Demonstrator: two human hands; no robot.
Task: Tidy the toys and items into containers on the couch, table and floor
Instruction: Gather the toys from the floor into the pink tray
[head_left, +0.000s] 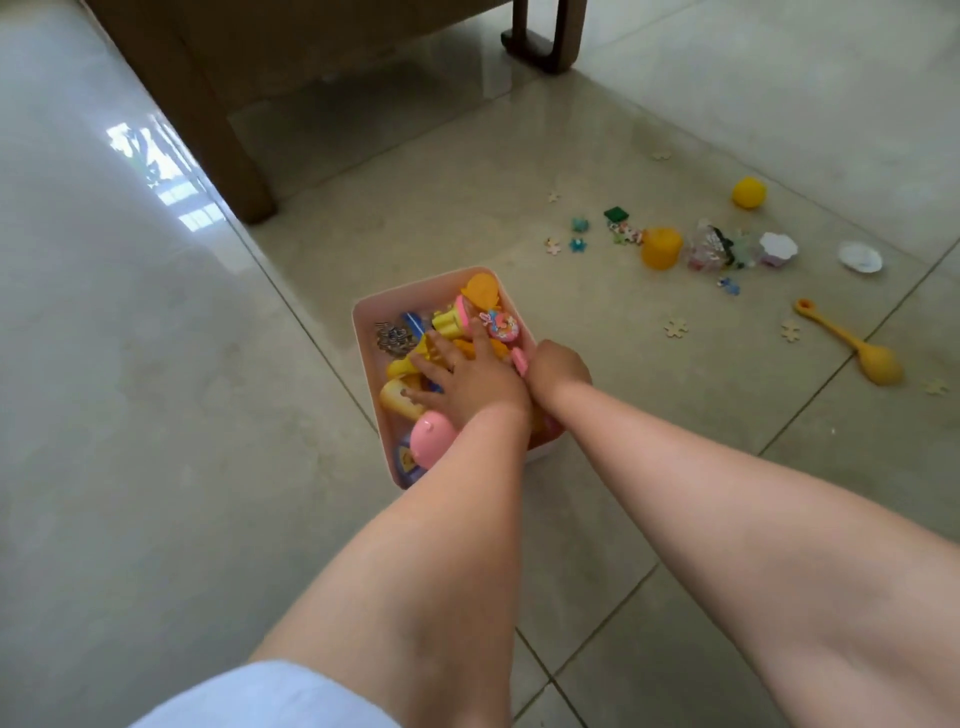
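Two hands in a full pink bin (363, 312) on the floor tiles.

Left hand (462, 374) flat, fingers spread, pressing on the toys (441, 322); right hand (558, 366) at the bin's right rim, grip impossible to tell. Likely risks: heaped pieces spilling over the rim if pushed or tipped; scattered bits near the yellow cup (661, 248) and scoop (852, 345) overlooked.

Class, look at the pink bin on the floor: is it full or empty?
Nearly full. The pink bin holds toys up to about its rim, with the left hand pressing flat on them.
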